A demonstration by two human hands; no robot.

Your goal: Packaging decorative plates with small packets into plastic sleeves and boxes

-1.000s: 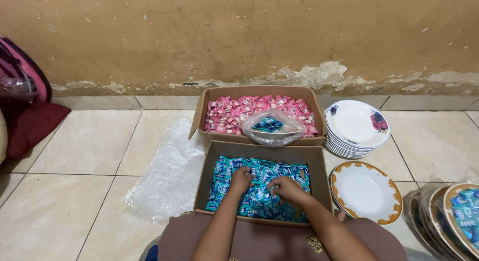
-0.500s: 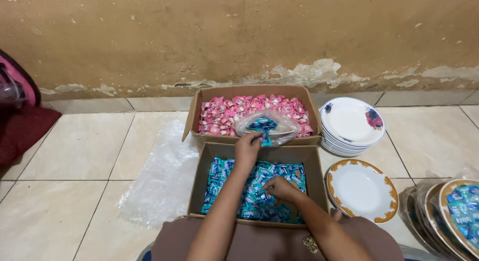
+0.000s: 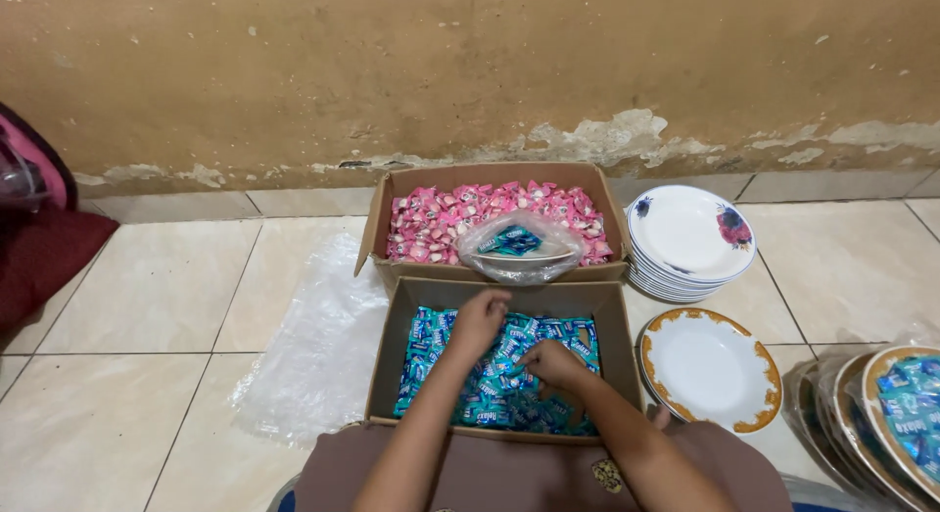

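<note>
Both my hands work inside the near cardboard box [image 3: 387,360] of blue-wrapped candies [image 3: 490,385]: my left hand [image 3: 478,321] hovers with fingers curled loosely over the pile, though I cannot tell whether it holds anything, while my right hand [image 3: 550,363] presses into the sweets with fingers bent around a few wrappers. Just beyond, touching it, a second box [image 3: 377,223] brims with pink-wrapped candies [image 3: 441,218] and carries a clear plastic bag [image 3: 519,248] of blue ones on its front edge. White floral plates [image 3: 690,238] stack to the right, a gold-rimmed plate [image 3: 710,370] lies nearer, and a clear plastic sheet [image 3: 313,346] covers open tile floor [image 3: 147,297] on the left.
</note>
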